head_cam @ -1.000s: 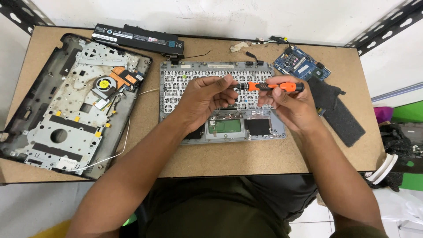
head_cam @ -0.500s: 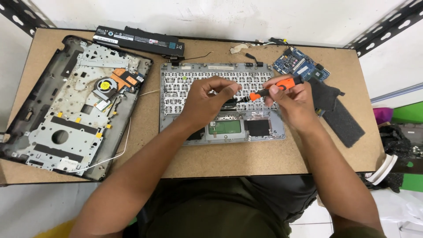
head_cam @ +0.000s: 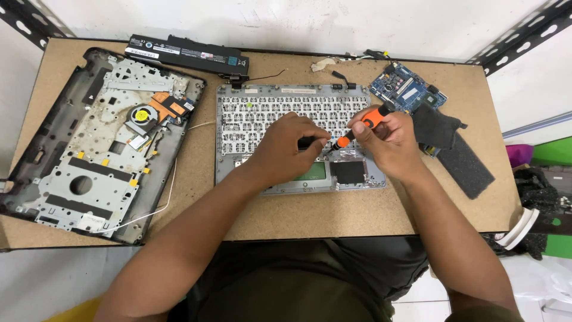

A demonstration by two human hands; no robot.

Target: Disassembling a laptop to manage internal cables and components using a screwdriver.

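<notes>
Hiding screwdriver (head_cam: 361, 126) tip: left hand (head_cam: 286, 149), possibly pinching it.

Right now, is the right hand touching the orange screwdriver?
Touching: the head view shows the right hand with fingers wrapped around the orange-handled screwdriver.

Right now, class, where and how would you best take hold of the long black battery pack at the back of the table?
Grip the black battery pack across its narrow width near the middle, coming from above. It lies flat, long and slim along the table's back edge, both long sides free, clear of the left hand and right hand.
</notes>
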